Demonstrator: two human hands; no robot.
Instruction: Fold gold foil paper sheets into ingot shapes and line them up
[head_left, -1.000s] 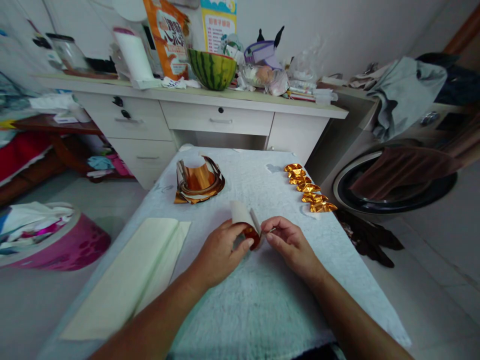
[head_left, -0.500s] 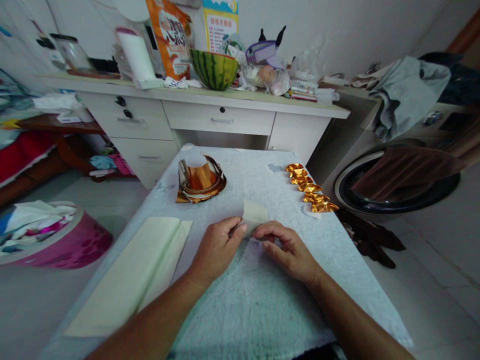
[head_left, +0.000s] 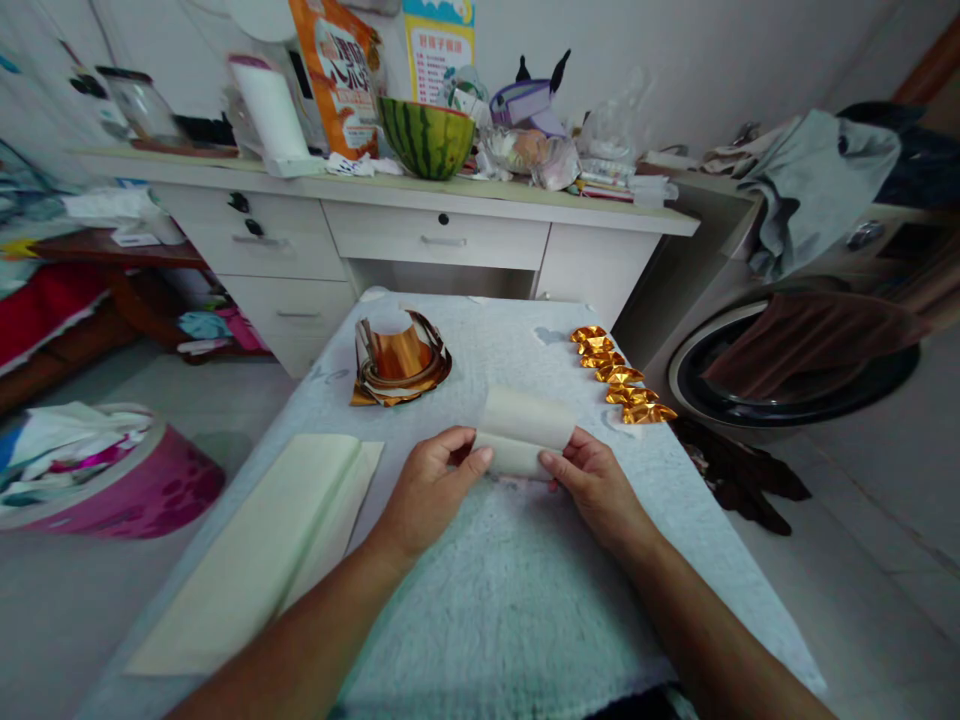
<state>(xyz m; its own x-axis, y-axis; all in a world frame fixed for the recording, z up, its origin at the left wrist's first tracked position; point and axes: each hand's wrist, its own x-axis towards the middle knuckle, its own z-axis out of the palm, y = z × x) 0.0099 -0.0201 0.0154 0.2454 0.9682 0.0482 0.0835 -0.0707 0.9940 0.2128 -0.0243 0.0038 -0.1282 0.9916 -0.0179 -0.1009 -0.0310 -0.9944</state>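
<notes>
Tabletop cloth [head_left: 510,590] underlies pale paper [head_left: 525,422] gripped between left hand [head_left: 435,485] and right hand [head_left: 601,483].

1. This is a home.
2. A washing machine [head_left: 810,270] with clothes [head_left: 825,175] on top stands right of the right hand [head_left: 604,485].
3. White drawers [head_left: 390,230] and an orange snack bag [head_left: 341,90] are well past the left hand [head_left: 435,485].

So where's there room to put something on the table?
Between the curled coppery sheets and the shiny gold folded pieces, or between the forearms. Crowded: left, with long cream paper, and centre, where left hand and right hand hold a whitish sheet.
</notes>
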